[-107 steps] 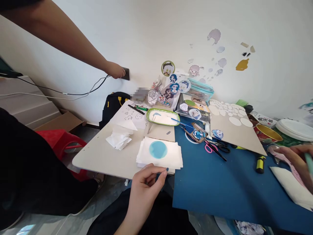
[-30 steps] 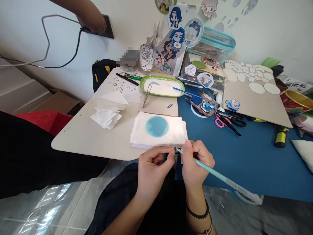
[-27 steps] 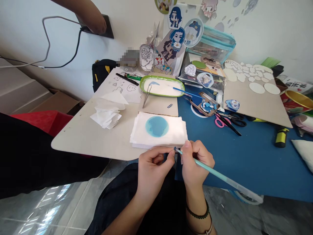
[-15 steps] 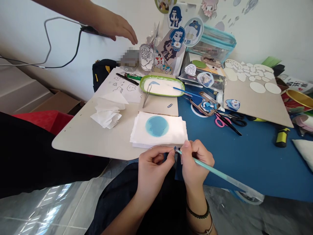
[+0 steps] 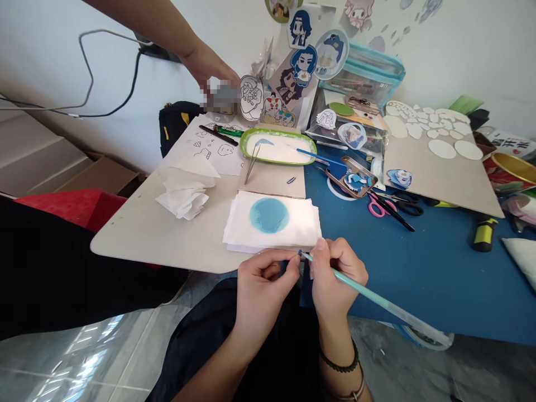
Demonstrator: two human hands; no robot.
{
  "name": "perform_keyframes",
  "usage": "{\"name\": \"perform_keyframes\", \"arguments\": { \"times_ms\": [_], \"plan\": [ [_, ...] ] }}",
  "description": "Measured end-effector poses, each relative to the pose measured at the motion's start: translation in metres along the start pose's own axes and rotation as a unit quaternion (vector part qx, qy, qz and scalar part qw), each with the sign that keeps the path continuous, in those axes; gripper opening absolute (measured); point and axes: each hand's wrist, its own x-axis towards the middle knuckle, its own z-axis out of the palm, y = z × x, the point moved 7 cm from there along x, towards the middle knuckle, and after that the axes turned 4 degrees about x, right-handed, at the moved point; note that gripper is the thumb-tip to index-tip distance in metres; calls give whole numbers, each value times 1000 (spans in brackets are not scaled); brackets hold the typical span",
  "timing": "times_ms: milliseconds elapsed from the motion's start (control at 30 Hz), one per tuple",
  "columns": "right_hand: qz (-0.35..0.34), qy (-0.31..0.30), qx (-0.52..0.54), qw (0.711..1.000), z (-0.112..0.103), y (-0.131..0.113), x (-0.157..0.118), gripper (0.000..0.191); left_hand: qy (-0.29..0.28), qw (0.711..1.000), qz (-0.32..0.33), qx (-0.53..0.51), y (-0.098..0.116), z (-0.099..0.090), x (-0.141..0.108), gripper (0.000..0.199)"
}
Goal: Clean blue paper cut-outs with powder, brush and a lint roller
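My left hand (image 5: pixel 268 279) pinches a tiny dark blue piece (image 5: pixel 300 253) between thumb and fingertips. In my right hand (image 5: pixel 338 276) is a slim pale teal paintbrush (image 5: pixel 368 291) with a clear handle end, its tip touching or nearly touching the piece. Just beyond both hands lies a stack of white paper tissues (image 5: pixel 304 220) with a blue disc (image 5: pixel 269 215) on top. Behind that, tweezers (image 5: pixel 252 163) lean on a green-rimmed dish (image 5: pixel 281 132) of white liquid. A small dark blue sliver (image 5: pixel 291 180) rests on the board between them.
At upper left another person's hand (image 5: pixel 211 64) is at a blurred container (image 5: pixel 220 96). Crumpled tissue (image 5: pixel 184 192) sits on the left. To the right are a metal tin (image 5: pixel 360 177) of cutouts, pink scissors (image 5: pixel 379 205), a yellow-and-black tool (image 5: pixel 483 233) and a board (image 5: pixel 456 178) with white shapes.
The other person's hand has moved down and right, onto the blurred container. My own hands have barely moved; the brush tip stays at the small blue piece.
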Motion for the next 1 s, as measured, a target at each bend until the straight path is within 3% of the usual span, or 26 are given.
{"name": "perform_keyframes", "arguments": {
  "times_ms": [1000],
  "plan": [
    [-9,7,-8,1000,-1,-2,1,39,-2,1000,-7,-13,1,1,1,7]
  ]
}}
